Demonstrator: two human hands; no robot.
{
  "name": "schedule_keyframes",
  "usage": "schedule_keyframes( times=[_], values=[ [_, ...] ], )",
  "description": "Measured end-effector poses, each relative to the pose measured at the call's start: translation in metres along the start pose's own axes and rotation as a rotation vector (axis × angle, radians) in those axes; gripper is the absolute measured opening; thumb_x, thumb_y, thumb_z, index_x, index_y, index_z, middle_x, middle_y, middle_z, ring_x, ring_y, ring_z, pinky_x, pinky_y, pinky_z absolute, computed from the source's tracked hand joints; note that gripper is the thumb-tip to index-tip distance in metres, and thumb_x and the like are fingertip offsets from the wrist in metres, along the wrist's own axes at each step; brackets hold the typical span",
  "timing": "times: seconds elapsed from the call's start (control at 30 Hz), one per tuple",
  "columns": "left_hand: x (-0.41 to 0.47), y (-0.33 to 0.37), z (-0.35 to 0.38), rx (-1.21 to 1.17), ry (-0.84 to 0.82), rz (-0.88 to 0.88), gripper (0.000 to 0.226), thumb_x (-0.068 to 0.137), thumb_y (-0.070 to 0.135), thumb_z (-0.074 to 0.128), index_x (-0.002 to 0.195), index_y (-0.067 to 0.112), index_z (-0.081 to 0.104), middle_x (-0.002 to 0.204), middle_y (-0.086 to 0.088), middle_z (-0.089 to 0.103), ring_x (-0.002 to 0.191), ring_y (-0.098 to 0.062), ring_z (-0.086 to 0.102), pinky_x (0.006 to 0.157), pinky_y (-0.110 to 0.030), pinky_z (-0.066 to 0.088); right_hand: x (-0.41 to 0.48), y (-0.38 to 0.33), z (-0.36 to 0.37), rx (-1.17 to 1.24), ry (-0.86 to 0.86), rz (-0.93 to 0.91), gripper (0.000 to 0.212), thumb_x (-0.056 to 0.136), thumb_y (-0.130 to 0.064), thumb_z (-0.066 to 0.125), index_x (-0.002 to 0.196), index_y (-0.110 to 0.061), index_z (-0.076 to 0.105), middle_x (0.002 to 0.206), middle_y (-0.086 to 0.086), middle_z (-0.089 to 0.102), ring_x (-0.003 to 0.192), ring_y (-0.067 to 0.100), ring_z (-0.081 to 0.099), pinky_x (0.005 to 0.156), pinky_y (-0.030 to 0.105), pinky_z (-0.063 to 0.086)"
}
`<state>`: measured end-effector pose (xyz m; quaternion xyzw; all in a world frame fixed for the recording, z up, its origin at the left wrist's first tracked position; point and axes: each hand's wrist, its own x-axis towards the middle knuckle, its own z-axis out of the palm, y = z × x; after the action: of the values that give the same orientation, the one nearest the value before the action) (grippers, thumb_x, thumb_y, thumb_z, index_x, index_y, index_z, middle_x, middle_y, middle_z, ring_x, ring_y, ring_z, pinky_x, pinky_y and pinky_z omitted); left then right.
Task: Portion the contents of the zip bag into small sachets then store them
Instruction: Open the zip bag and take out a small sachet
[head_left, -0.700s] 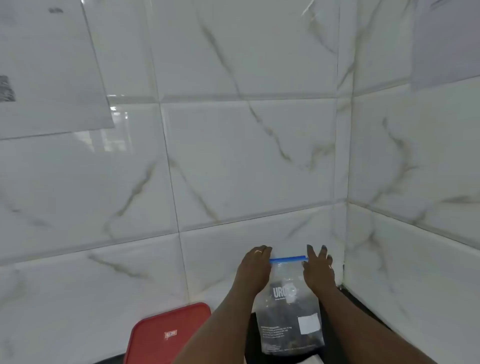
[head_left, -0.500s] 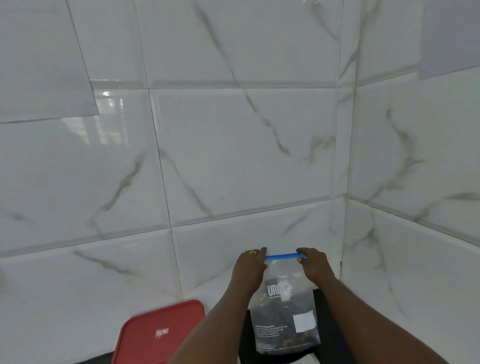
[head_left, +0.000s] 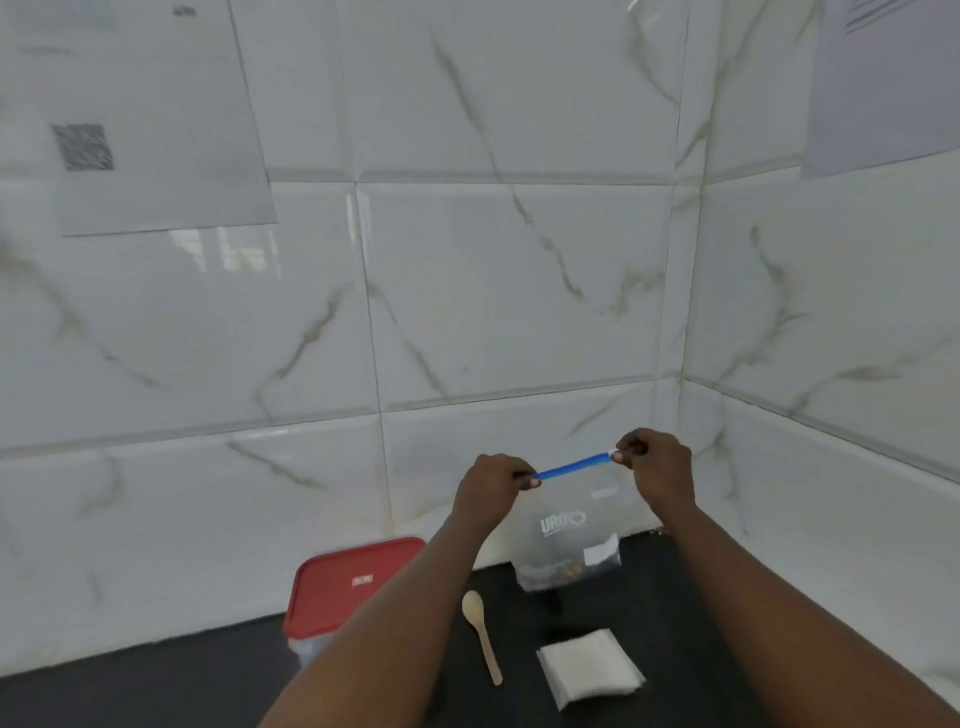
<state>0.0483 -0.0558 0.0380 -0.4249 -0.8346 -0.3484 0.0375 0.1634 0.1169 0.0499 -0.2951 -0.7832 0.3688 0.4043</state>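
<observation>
The left hand (head_left: 488, 488) and right hand (head_left: 655, 467) each pinch one end of the blue zip strip (head_left: 574, 465) of the clear plastic zip bag (head_left: 569, 530), held upright above the black counter (head_left: 156, 691) near the stack of small white sachets (head_left: 589, 674).

The bag (head_left: 569, 525) is thin clear plastic with a smooth blue plastic strip (head_left: 574, 466). The spoon (head_left: 480, 634) looks like pale matt wood, the lid (head_left: 353, 582) smooth red plastic, the sachets (head_left: 589, 673) white matt paper. The desk (head_left: 156, 696) is matt black; the tiles (head_left: 519, 286) are glossy and marble-veined.
</observation>
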Motion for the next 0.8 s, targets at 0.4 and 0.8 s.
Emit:
schedule_keyframes(
  times=[0.4,0.8],
  values=[
    [-0.101,-0.024,-0.058,0.253,0.156,0.035,0.025,0.092,-0.004,0.033,0.093,0.017,0.048,0.097,-0.001,0.047,0.088,-0.015,0.033,0.072,-0.029,0.019,-0.092,-0.065,0.011,0.171,-0.158,-0.059,0.019,0.080,0.007,0.067,0.068,-0.007,0.062,0.063,-0.003,0.060,0.062,0.005,0.060,0.057,-0.003,0.046],
    [-0.168,-0.085,-0.081,0.343,0.227,-0.106,0.025,0.100,0.024,0.031,0.104,0.015,0.054,0.112,-0.002,0.051,0.104,-0.024,0.043,0.082,-0.031,0.029,-0.152,-0.066,0.074,0.259,-0.424,0.044,0.028,0.084,0.007,0.059,0.068,-0.016,0.060,0.065,0.000,0.060,0.063,0.011,0.054,0.057,0.013,0.045]
  ],
)
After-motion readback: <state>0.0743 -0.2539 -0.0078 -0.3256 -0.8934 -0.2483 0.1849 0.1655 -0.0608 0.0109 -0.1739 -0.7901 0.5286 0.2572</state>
